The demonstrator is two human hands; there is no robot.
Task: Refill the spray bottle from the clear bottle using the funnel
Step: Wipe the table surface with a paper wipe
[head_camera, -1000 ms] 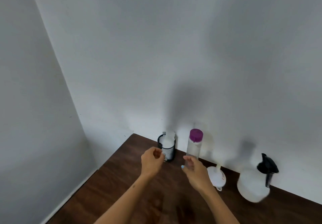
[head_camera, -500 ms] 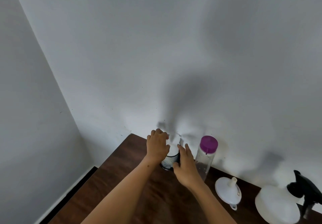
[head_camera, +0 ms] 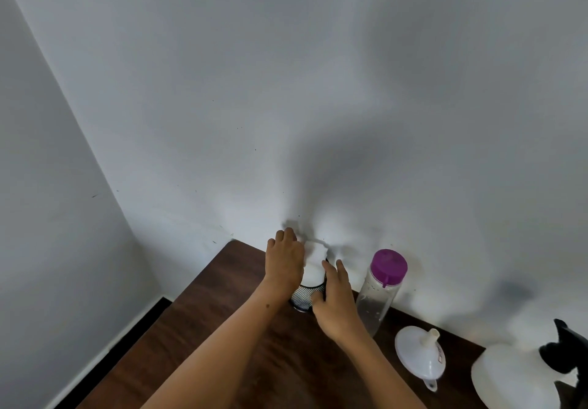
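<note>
1. Both hands are at the mesh cup [head_camera: 302,297], not yet at any of the task's own things. The left hand [head_camera: 284,262] lies over the white tissue [head_camera: 315,262] that stands out of the cup, fingers curled toward it; whether they actually pinch it I cannot tell, since the fingertips are hidden behind the hand.
2. The right hand [head_camera: 334,300] steadies the cup from its right side, thumb against the mesh and fingers fairly straight along the rim.
3. This looks like a preparatory step, likely taking a tissue before pouring; the refill itself has not begun.
4. The bottle [head_camera: 380,291], purple cap still on, stands upright just to the right of the right hand's fingers. The funnel [head_camera: 420,354] lies mouth-down, spout up, further right and nearer the person. The sprayer [head_camera: 515,377], head still on, sits beyond that at the frame edge.
5. Next, as I judge it: free the hands, take off the sprayer head, seat the funnel spout-down in its neck, then uncap the bottle.
</note>
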